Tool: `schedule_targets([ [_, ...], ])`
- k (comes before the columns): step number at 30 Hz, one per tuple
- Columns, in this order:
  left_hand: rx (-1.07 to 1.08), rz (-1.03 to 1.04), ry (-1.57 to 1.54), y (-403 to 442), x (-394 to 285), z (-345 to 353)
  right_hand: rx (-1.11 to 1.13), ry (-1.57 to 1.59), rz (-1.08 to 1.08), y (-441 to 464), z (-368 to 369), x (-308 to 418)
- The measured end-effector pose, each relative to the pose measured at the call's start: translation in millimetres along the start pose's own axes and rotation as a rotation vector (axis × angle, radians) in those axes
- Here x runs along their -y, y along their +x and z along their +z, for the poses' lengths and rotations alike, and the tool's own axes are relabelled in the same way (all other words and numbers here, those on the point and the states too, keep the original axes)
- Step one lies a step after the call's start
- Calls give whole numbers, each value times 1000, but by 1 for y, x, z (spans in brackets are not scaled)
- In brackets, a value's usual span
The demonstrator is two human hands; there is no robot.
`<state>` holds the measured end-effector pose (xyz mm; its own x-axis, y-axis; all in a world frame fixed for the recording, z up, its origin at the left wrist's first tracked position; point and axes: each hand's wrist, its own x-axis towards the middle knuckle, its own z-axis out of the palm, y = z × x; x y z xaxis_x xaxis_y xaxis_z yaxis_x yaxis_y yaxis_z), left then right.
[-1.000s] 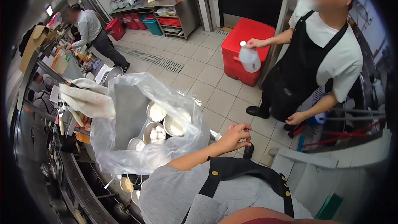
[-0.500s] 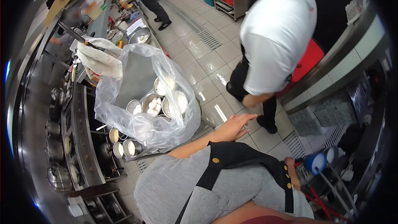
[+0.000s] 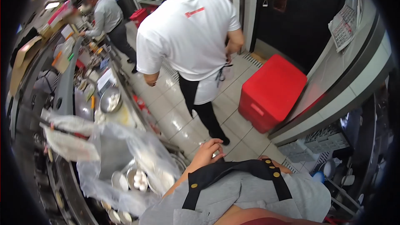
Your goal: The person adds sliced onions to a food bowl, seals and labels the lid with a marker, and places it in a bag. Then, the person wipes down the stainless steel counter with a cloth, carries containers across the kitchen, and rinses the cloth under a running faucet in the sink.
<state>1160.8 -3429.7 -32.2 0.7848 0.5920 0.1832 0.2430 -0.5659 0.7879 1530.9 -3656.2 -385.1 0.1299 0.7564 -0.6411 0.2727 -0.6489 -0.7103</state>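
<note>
My left hand (image 3: 207, 153) hangs in the air in front of my apron (image 3: 227, 170), its fingers loosely bent and apart, with nothing in it. To its left, a clear plastic bag (image 3: 89, 177) spreads over a metal surface. Inside the bag stand metal bowls: one bowl (image 3: 131, 176) holds several white eggs (image 3: 140, 180), and another bowl (image 3: 120, 181) beside it has something white in it. My right hand (image 3: 280, 166) shows only in part at my other side, its fingers hidden behind the apron.
A co-worker in a white shirt (image 3: 187, 37) stands directly ahead. Farther off, another person (image 3: 107, 14) leans at the long counter, where a metal bowl (image 3: 110, 100) sits. A red bin (image 3: 273, 91) is at the right, near a black door (image 3: 300, 16). A towel (image 3: 71, 143) hangs left.
My view has tipped upward, bringing the door and the whole red bin into sight. The co-worker in white has walked away to the left. My left hand's fingers are more bent than before.
</note>
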Motion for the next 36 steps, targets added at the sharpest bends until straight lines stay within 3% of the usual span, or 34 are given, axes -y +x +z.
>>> schedule_targets([
  [6, -202, -96, -27, 82, 43, -55, -241, -92, 268, 57, -80, 97],
  [8, -212, -93, 44, 106, 63, -69, -565, -46, 312, 106, -101, 46],
  [9, -240, -87, 76, 120, 78, -75, -583, 4, 293, 123, -110, 29],
  [10, -241, -92, 72, 137, 89, -82, -581, -1, 297, 124, -121, 45],
  [11, -251, -158, 17, 155, 97, -90, -313, -290, 219, 116, -134, 70],
  [12, -260, -229, -36, 172, 108, -98, -222, -350, 221, 121, -142, 86],
  [16, -284, -204, 114, 244, 180, -120, -164, -281, 332, 191, -164, 112],
  [18, -300, -231, 122, 288, 183, -148, -124, -273, 339, 243, -179, 138],
  [22, -350, -122, 270, 373, 201, -205, -74, -267, 280, 366, -218, 236],
  [24, -457, -208, 264, 402, 217, -226, -89, -251, 228, 428, -238, 309],
  [26, -512, -222, 280, 430, 251, -248, -103, -491, 19, 523, -266, 362],
  [28, -551, -332, 261, 450, 274, -267, -172, -522, -126, 602, -293, 424],
  [30, -570, -418, 223, 468, 297, -288, -174, -165, -139, 634, -300, 519],
  [33, -577, -356, 319, 503, 353, -322, -158, -138, -244, 709, -302, 601],
  [35, -560, -338, 368, 524, 392, -342, -183, -184, -178, 728, -297, 652],
  [36, -534, -331, 410, 543, 414, -361, -161, -348, -200, 765, -301, 645],
])
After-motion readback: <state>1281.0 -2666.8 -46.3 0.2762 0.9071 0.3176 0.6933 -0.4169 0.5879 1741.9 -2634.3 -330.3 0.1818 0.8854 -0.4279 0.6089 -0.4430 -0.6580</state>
